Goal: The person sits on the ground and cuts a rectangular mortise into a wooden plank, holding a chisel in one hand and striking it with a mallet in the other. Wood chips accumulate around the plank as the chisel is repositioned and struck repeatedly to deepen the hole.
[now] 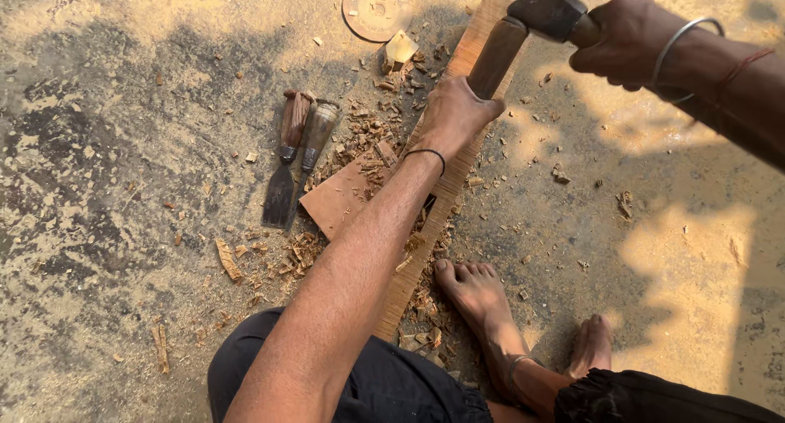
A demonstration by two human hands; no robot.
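Chisel (496,56) with a dark wooden handle is gripped in the left hand (452,114), the fingers being wrapped tightly around its lower part so that only the upper handle shows above the fist; the blade is hidden by the hand. It is held tilted over a long narrow wooden plank (458,157) that lies on the ground, running from near the person's knees away towards the top of the view. A thin black band is worn on the left wrist.

The right hand (623,37) is closed around the handle of a hammer (549,10), the fingers curled firmly together, and the dark metal head is seen right at the top end of the chisel handle; whether the two are touching cannot be told. A metal bangle and a red thread are worn on the right wrist.

A bare foot (474,290) is set against the plank's right edge, and a second foot (590,343) is placed further right. Wood chips (368,137) are scattered along the plank and over a flat reddish board (342,198) just left of it. Two spare chisels (296,157) are laid side by side on the dusty ground, left of the board. A round rusty disc (375,10) is seen near the top edge.
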